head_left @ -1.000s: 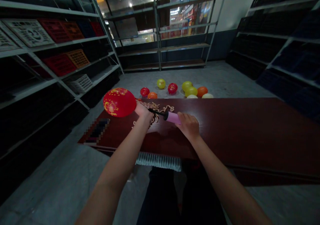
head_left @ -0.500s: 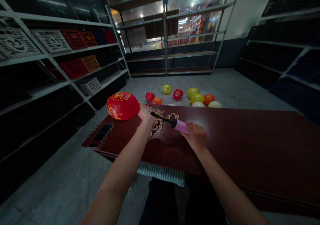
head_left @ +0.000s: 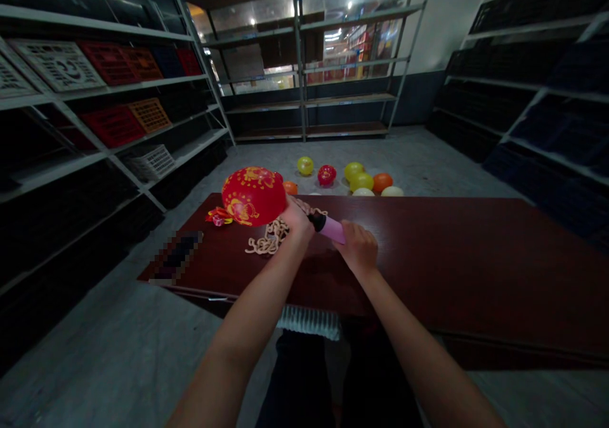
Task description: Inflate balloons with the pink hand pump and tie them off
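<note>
Leaking risked if left hand (head_left: 299, 217), pinching round red rubber balloon (head_left: 254, 194), loosens; pink plastic cylinder (head_left: 332, 229) clasped by right hand (head_left: 360, 247).

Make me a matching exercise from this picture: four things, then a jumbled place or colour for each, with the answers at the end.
Things:
1. pump
2. held balloon
3. beige coils
4. yellow balloons

Places and colours:
A. on the floor, beyond the table
B. red with yellow print
C. in the right hand
D. lying on the table

Pairs: 1-C, 2-B, 3-D, 4-A
</note>
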`<state>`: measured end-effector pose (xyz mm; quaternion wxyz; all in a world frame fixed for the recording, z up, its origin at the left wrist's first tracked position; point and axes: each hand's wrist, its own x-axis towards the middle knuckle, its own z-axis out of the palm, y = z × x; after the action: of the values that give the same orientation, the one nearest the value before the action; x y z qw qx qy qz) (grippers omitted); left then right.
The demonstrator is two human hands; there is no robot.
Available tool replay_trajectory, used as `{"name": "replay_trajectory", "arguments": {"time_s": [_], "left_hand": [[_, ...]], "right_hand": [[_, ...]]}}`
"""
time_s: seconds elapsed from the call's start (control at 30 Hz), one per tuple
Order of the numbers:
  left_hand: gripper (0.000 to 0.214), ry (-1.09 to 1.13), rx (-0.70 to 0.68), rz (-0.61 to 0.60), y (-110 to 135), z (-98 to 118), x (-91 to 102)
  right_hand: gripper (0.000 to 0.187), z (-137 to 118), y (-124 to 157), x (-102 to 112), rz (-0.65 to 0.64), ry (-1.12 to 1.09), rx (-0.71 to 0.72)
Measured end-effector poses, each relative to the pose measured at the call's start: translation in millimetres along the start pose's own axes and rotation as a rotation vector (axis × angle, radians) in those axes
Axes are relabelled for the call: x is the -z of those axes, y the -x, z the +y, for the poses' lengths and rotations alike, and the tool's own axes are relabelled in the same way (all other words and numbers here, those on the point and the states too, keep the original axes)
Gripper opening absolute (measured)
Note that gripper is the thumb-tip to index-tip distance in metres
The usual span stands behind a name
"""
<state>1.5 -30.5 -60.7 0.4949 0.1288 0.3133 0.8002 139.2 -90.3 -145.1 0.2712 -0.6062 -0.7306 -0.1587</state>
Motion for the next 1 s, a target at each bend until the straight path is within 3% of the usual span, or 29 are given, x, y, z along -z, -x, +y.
{"name": "replay_trajectory", "arguments": {"time_s": [0.17,0.37,0.5,0.6,0.8,1.0], "left_hand": [[0.045,0.065,-0.033,0.057,-1,47,6.8],[0.048,-0.012,-0.045,0.144,-28,118,21.8],[0.05,-0.038,-0.06,0.132,-40,141,27.3],[0.051,0.0,-0.098,0.136,-46,131,26.3],[0.05,0.035,-0.057,0.143,-59,89,7.6],[0.049,-0.012,0.025,0.066,-39,30,-6.6]], "right_hand": [[0.03,-4,1,7,-0.064,0.009,0.078],[0.034,-8,1,13,-0.103,0.005,0.148],[0.036,-9,0,10,-0.111,-0.011,0.168],[0.035,-5,1,6,-0.112,-0.011,0.135],[0.034,0,-1,2,-0.091,-0.012,0.026],[0.038,0,-4,6,-0.104,0.009,-0.013]]}}
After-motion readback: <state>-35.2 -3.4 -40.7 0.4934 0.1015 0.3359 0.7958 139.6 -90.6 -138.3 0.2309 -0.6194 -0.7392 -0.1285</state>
